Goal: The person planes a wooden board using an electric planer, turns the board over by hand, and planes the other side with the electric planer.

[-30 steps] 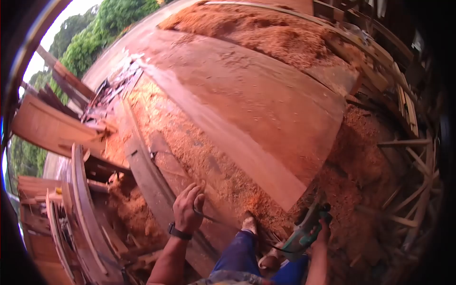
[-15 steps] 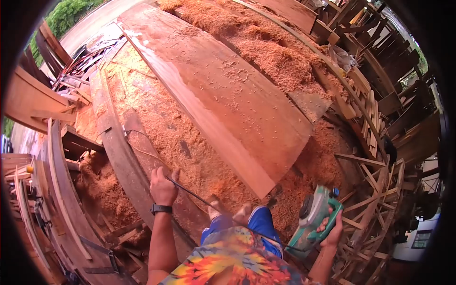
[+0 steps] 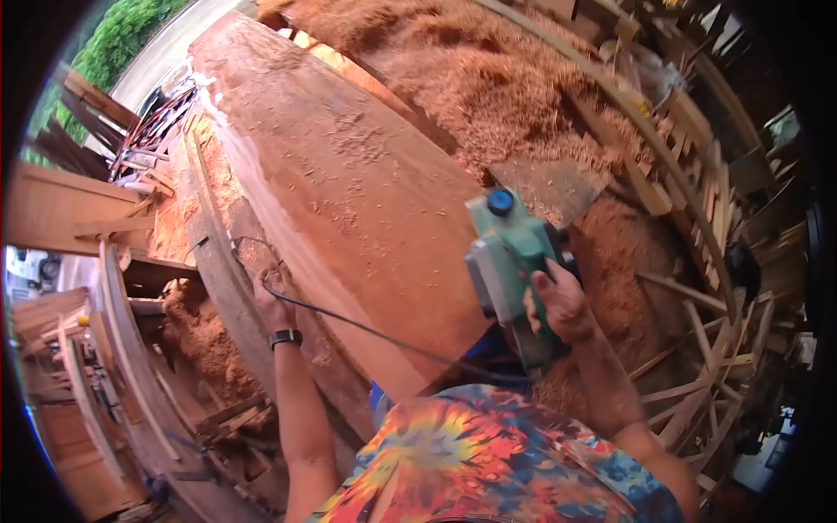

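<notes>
Lit by daylight from the upper left, glaring white along the far left edge of the board (image 3: pixel 349 192), dimmer at right, smeared over the shavings (image 3: pixel 514 113), and bowed toward black corners.

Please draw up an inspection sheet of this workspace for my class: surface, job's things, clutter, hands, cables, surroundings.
Surface: broad wooden slab, scattered with shavings.
Job's things: green power planer, held up near the slab's close end.
Clutter: shavings heap alongside; loose wood strips at right.
Hands: left hand holds the dark cable; right hand grips the planer.
Cables: dark cable crosses in front of the slab; its join to the planer is unclear.
Surroundings: greenery, upper left.
</notes>
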### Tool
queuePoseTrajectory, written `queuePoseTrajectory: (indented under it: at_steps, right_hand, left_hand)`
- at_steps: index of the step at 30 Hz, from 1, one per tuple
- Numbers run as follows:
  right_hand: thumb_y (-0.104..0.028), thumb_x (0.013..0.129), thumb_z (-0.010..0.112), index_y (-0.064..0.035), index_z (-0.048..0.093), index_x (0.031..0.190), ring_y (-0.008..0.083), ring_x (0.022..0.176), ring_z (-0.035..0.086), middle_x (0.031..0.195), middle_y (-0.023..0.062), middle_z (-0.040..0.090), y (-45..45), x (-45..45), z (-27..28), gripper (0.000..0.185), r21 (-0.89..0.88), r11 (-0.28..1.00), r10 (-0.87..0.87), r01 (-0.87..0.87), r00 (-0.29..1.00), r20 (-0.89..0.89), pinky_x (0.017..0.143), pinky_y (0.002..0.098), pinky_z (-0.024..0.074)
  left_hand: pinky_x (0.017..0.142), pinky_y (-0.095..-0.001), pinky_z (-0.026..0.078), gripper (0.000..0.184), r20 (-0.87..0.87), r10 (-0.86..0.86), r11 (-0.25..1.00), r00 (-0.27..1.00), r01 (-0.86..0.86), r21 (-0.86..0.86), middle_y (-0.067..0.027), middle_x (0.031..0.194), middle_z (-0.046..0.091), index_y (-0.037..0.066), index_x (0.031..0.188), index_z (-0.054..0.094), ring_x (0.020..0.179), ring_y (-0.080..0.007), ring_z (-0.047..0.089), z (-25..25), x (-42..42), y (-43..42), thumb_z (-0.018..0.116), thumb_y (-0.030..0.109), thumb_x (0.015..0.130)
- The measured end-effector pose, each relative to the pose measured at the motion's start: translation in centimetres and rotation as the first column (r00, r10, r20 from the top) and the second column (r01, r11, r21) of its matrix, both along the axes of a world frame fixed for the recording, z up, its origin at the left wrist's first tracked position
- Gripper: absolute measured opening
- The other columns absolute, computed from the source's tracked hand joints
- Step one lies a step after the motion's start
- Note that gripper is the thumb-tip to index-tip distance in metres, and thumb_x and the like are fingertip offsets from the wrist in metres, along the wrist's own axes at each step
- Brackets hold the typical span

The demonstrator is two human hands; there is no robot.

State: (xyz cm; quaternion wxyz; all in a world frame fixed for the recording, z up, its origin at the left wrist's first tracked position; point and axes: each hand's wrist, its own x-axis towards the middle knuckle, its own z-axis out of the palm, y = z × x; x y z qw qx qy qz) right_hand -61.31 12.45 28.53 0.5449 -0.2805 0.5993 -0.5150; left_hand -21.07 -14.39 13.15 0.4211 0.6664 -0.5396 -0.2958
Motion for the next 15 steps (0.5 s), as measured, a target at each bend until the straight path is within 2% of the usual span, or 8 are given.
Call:
queuePoseTrajectory:
  at_steps: [3, 6, 9, 10, 12, 15]
  right_hand:
    - [-0.051, 0.099, 0.055, 0.0033, 0.052, 0.116, 0.0123, 0.058, 0.055, 0.067, 0.0041, 0.055, -3.4, -4.9, 0.0, 0.057, 0.047, 0.985, 0.170, -0.167, 0.984, -0.060, 0.052, 0.0276, 0.0461]
    - [-0.048, 0.098, 0.058, 0.0043, 0.053, 0.115, 0.0234, 0.064, 0.064, 0.069, 0.0123, 0.062, -6.1, -8.4, -0.2, 0.056, -0.031, 0.955, 0.285, -0.294, 0.944, -0.165, 0.058, 0.0343, 0.0501]
    - [-0.048, 0.097, 0.060, 0.0044, 0.055, 0.112, 0.0407, 0.074, 0.067, 0.076, 0.0232, 0.065, -7.9, -10.3, -2.0, 0.054, -0.140, 0.936, 0.275, -0.322, 0.921, -0.276, 0.065, 0.0425, 0.0518]
    - [-0.049, 0.095, 0.061, 0.0032, 0.055, 0.111, 0.0499, 0.084, 0.063, 0.080, 0.0287, 0.064, -8.5, -10.9, -2.0, 0.055, -0.102, 0.934, 0.313, -0.342, 0.923, -0.225, 0.067, 0.0483, 0.0512]
    - [-0.051, 0.094, 0.062, 0.0030, 0.054, 0.108, 0.0499, 0.083, 0.063, 0.079, 0.0289, 0.064, -9.9, -12.1, -2.4, 0.056, -0.087, 0.926, 0.349, -0.367, 0.922, -0.169, 0.067, 0.0505, 0.0509]
    - [-0.056, 0.092, 0.061, 0.0027, 0.053, 0.106, 0.0510, 0.080, 0.063, 0.076, 0.0315, 0.063, -11.7, -11.8, -4.0, 0.061, -0.105, 0.919, 0.364, -0.379, 0.921, -0.139, 0.066, 0.0555, 0.0500]
  left_hand:
    - [0.081, -0.0290, 0.049, 0.041, 0.044, 0.155, 0.988, 0.987, -0.154, -0.024, -0.0073, 0.094, 0.063, -0.002, 0.104, 0.062, 0.087, -0.0153, 0.058, -2.5, -2.6, -0.4, 0.064, 0.038, 0.097]
    - [0.088, -0.0360, 0.048, 0.065, 0.199, 0.258, 0.928, 0.945, -0.300, 0.220, -0.0150, 0.098, 0.067, -0.006, 0.110, 0.062, 0.093, -0.0231, 0.060, -2.0, -5.0, 1.7, 0.064, 0.056, 0.092]
    - [0.083, -0.0353, 0.048, 0.064, 0.175, 0.379, 0.877, 0.909, -0.413, 0.247, -0.0129, 0.092, 0.066, -0.005, 0.106, 0.064, 0.087, -0.0216, 0.059, -1.5, -6.2, 2.7, 0.063, 0.058, 0.092]
    - [0.082, -0.0352, 0.048, 0.063, 0.197, 0.376, 0.872, 0.905, -0.418, 0.255, -0.0123, 0.091, 0.066, -0.005, 0.104, 0.064, 0.086, -0.0211, 0.059, -1.7, -6.0, 2.7, 0.064, 0.058, 0.092]
    - [0.079, -0.0351, 0.049, 0.062, 0.233, 0.380, 0.858, 0.895, -0.435, 0.272, -0.0111, 0.087, 0.065, -0.004, 0.102, 0.064, 0.083, -0.0201, 0.059, -2.0, -5.5, 2.6, 0.065, 0.056, 0.092]
    - [0.075, -0.0347, 0.050, 0.060, 0.418, 0.321, 0.868, 0.850, -0.441, 0.230, -0.0095, 0.085, 0.065, -0.005, 0.098, 0.064, 0.079, -0.0192, 0.058, -1.0, -7.1, 2.9, 0.067, 0.054, 0.091]
